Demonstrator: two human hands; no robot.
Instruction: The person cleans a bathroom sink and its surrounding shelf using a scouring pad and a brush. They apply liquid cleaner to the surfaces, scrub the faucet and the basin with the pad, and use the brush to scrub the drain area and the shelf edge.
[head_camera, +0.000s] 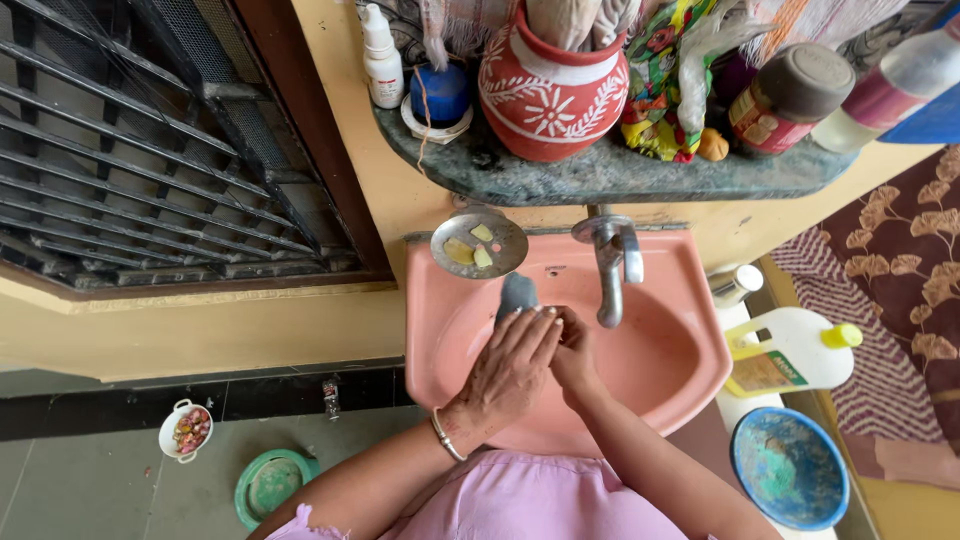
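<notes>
Hands press together over the pink ceramic basin (690, 350) below its steel tap (612, 262), left hand (512, 365) flat across the right hand (574, 352), whose grip is hidden, so the grey object (516, 295) could slip from wet fingers.

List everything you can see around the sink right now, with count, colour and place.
Pink ceramic basin: 1, pink, centre.
Metal tap: 1, silver, basin's back rim.
Round metal soap dish: 1, steel, back-left rim, holding yellowish soap bits.
Grey stone shelf: 1, above basin.
Painted clay pot: 1, red and white, on shelf.
White pump bottle: 1, shelf's left end.
Brown-lidded jar: 1, shelf's right.
White plastic jug with yellow cap: 1, right of basin.
Blue bowl: 1, lower right.
Green lid: 1, floor, left.
Small white pot: 1, floor, left.
Left hand: over right hand, above basin, below the tap; bangle on left wrist.
</notes>
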